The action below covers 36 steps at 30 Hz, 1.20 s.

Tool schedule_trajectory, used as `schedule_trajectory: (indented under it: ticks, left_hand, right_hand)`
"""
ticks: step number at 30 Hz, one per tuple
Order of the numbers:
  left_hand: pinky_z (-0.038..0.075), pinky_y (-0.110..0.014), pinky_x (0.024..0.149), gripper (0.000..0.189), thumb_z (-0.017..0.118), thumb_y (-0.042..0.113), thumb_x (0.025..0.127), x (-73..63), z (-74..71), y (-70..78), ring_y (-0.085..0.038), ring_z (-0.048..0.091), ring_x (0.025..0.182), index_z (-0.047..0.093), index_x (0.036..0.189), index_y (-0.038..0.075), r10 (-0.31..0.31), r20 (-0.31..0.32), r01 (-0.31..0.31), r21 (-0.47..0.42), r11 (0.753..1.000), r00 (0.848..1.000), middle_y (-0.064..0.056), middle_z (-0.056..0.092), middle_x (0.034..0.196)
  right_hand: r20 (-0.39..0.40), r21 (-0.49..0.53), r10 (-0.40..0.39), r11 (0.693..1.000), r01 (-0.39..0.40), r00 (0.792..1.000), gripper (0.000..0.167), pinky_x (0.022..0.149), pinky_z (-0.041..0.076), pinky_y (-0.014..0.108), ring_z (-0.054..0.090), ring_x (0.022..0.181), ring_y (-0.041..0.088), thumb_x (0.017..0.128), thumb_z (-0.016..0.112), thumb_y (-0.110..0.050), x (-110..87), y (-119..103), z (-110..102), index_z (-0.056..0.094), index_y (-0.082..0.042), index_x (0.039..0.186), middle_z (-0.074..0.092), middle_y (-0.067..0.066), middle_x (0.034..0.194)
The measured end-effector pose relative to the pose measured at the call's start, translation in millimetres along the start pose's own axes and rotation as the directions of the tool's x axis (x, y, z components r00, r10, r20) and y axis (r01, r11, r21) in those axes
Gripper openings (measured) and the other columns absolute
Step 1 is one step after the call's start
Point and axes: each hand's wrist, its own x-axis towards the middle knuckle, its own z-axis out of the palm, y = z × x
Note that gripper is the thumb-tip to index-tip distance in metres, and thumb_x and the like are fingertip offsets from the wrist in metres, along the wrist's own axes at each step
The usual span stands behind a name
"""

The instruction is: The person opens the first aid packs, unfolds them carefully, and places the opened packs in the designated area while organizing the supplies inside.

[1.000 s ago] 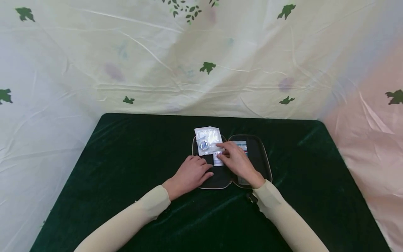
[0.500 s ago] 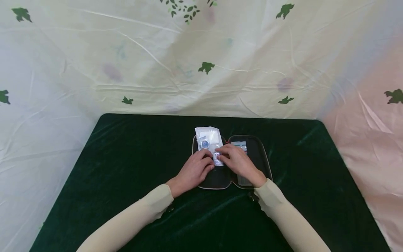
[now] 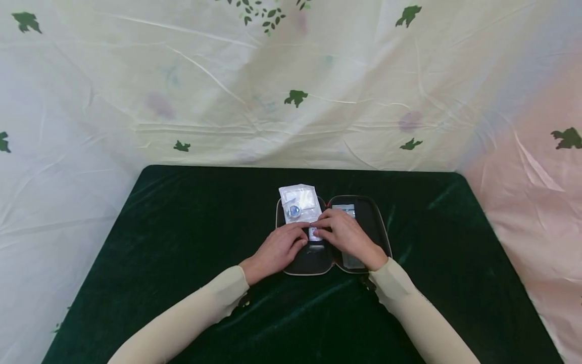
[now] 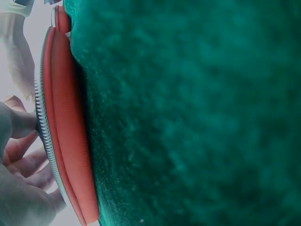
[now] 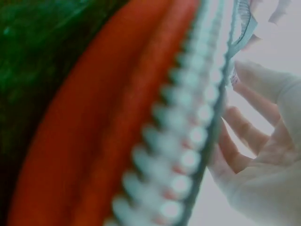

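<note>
A zippered case [image 3: 306,265], black inside and red-orange outside [image 4: 68,103], lies unfolded on the table. My right hand [image 3: 345,235] reaches over its hinge and pinches a small white printed packet [image 3: 313,235] above the left half. My left hand [image 3: 282,247] reaches in from the left, its index finger stretched to the packet's top edge and its thumb lower down, near the packet. Behind the fingers lies a larger clear-and-white sachet [image 3: 302,197], overhanging the case's far rim. A small round bluish item in clear wrap [image 3: 294,211] sits on the sachet.
In the case's right half is a flat blue-grey packet [image 3: 347,210], partly covered by my right hand and wrist. Dark green velvet cloth [image 3: 204,217] covers the table. Pale leaf-patterned curtains [image 3: 227,101] hang behind it and at both sides.
My left hand has moved up and right, its index finger now reaching the packet. The right hand stays at the packet, whose lower end now sits behind a dark edge in the case.
</note>
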Motion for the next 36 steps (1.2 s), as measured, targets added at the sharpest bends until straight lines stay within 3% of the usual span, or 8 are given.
schedule_trajectory:
  ticks: [7,10,15,20,23,27,36]
  left_hand:
    - [0.044,-0.047,0.112,0.011,0.062,0.017,0.104,0.3,0.4,-1.6,-0.026,0.056,0.133,0.071,0.109,0.012,0.004,-0.001,-0.004,0.018,1.0,1.0,-0.01,0.063,0.14]
    - [0.044,-0.047,0.111,0.011,0.063,0.017,0.104,0.8,0.5,-2.9,-0.026,0.057,0.132,0.071,0.108,0.012,0.009,0.0,-0.009,0.027,1.0,1.0,-0.01,0.063,0.138]
    - [0.044,-0.048,0.111,0.012,0.063,0.018,0.103,0.5,0.0,-3.4,-0.026,0.057,0.131,0.072,0.109,0.013,0.001,0.014,-0.001,0.031,1.0,1.0,-0.009,0.064,0.138]
    - [0.044,-0.048,0.111,0.013,0.062,0.018,0.104,-0.6,-0.7,-3.6,-0.025,0.057,0.131,0.072,0.111,0.013,-0.009,0.021,0.008,0.026,1.0,1.0,-0.009,0.064,0.138]
    - [0.045,-0.048,0.11,0.013,0.063,0.017,0.103,-0.9,-1.3,-3.8,-0.025,0.058,0.13,0.072,0.111,0.013,-0.007,0.017,0.007,0.028,1.0,1.0,-0.008,0.065,0.137]
    - [0.048,-0.046,0.107,0.013,0.063,0.016,0.104,0.3,-1.1,-4.5,-0.023,0.062,0.126,0.073,0.111,0.012,0.012,0.008,-0.012,0.021,1.0,1.0,-0.008,0.068,0.133]
    - [0.052,-0.044,0.103,0.016,0.065,0.016,0.103,3.0,0.1,-5.9,-0.02,0.066,0.119,0.076,0.113,0.011,0.02,0.013,-0.02,0.001,1.0,1.0,-0.006,0.072,0.125]
  right_hand:
    - [-0.002,0.065,-0.002,0.998,0.002,1.0,0.023,0.103,0.049,0.051,0.064,0.116,0.025,0.101,0.07,-0.021,-4.5,1,-2,0.076,-0.012,0.121,0.073,0.005,0.118]
    - [0.034,0.097,-0.009,0.995,0.005,0.999,0.028,0.106,0.048,0.052,0.062,0.124,0.028,0.103,0.066,-0.024,-8.5,5,-4,0.072,-0.011,0.127,0.07,0.009,0.128]
    - [0.15,0.142,-0.036,0.99,0.014,0.988,0.057,0.114,0.039,0.059,0.048,0.141,0.037,0.099,0.071,-0.04,-18.8,11,-9,0.06,-0.008,0.145,0.051,0.019,0.153]
    - [0.24,0.151,-0.051,0.988,0.015,0.97,0.091,0.12,0.029,0.058,0.028,0.154,0.033,0.086,0.083,-0.047,-28.2,12,-5,0.041,-0.011,0.159,0.035,0.012,0.165]
    - [0.259,0.1,-0.07,0.994,0.046,0.963,0.102,0.122,0.024,0.057,0.019,0.157,0.029,0.083,0.086,-0.05,-31.2,10,-1,0.035,-0.012,0.162,0.031,0.008,0.168]
    - [0.246,0.046,-0.093,0.995,0.084,0.965,0.102,0.122,0.024,0.058,0.018,0.157,0.028,0.082,0.087,-0.048,-33.9,8,0,0.035,-0.011,0.162,0.032,0.008,0.167]
    - [0.21,0.028,-0.094,0.996,0.09,0.973,0.091,0.119,0.027,0.062,0.028,0.154,0.028,0.085,0.083,-0.052,-39.8,12,3,0.044,-0.013,0.158,0.039,0.006,0.164]
